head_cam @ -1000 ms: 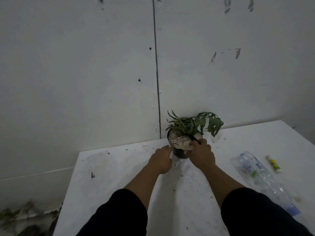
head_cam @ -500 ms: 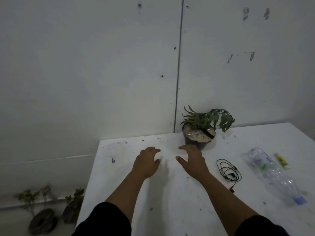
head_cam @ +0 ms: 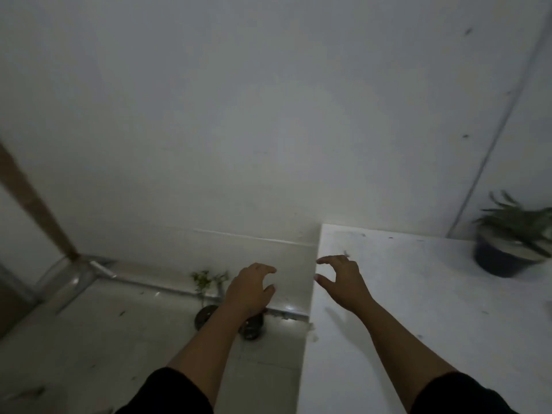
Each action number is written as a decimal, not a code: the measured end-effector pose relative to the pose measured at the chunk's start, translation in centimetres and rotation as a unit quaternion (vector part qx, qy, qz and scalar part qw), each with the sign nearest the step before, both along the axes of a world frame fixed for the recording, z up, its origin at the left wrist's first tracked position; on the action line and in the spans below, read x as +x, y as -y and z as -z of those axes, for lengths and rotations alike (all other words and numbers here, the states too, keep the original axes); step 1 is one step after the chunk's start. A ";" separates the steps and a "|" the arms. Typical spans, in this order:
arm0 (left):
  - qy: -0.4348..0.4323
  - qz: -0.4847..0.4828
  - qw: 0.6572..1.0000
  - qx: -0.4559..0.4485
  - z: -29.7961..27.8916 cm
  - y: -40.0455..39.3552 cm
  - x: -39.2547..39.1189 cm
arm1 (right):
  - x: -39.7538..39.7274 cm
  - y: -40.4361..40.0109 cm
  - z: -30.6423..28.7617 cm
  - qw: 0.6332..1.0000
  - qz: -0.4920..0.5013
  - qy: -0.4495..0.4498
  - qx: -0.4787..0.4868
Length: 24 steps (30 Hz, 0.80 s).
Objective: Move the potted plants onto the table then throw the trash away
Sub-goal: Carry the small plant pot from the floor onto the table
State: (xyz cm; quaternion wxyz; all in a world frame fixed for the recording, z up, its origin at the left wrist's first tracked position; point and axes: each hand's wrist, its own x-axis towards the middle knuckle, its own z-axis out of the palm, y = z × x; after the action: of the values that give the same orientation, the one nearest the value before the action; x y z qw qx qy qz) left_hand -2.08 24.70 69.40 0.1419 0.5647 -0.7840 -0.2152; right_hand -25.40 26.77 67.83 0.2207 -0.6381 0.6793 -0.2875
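A leafy plant in a dark pot (head_cam: 504,258) stands on the white table (head_cam: 418,309) at the far right, by the wall. Two more dark pots sit on the floor left of the table: one (head_cam: 204,315) with a thin green plant rising from it, the other (head_cam: 252,328) partly hidden behind my left forearm. My left hand (head_cam: 249,289) hovers over the floor pots, fingers loosely curled, holding nothing. Over the table's left edge my right hand (head_cam: 342,282) hangs empty too, fingers spread and bent.
A white wall (head_cam: 239,115) runs behind everything. The table's left edge (head_cam: 310,294) separates it from the grey floor (head_cam: 104,339). A brown post (head_cam: 33,201) leans at the far left, with a metal base rail (head_cam: 98,271) along the wall.
Both hands let go of the potted plant on the table and drew back. The view swung left, so the pot slid to the right edge and the floor pots came under my left hand.
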 end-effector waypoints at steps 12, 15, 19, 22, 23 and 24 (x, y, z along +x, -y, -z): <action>-0.006 -0.128 0.992 -0.007 0.8 1.5 18.6 | 19.7 6.2 1.3 0.992 -0.125 -0.007 0.023; -0.017 -0.112 0.994 0.011 2.6 4.0 18.9 | 20.9 8.4 2.5 0.991 -0.127 -0.012 0.030; -0.014 -0.110 0.993 0.038 4.7 7.5 19.3 | 21.6 12.4 4.4 0.987 -0.135 -0.032 0.079; -0.001 -0.104 0.994 0.045 5.8 10.6 20.4 | 22.0 15.8 5.2 0.987 -0.124 -0.036 0.098; 0.000 -0.103 0.994 0.044 6.1 11.8 20.8 | 22.2 17.0 5.5 0.987 -0.118 -0.034 0.100; -0.001 -0.108 0.993 0.047 6.9 13.2 21.3 | 22.6 18.4 6.1 0.987 -0.114 -0.035 0.107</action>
State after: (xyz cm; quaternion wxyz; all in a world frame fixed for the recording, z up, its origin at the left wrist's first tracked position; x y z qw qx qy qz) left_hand 19.19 11.47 62.48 0.1388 0.6517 -0.7074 -0.2359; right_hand -2.83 8.33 61.76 0.2949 -0.6935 0.6368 -0.1631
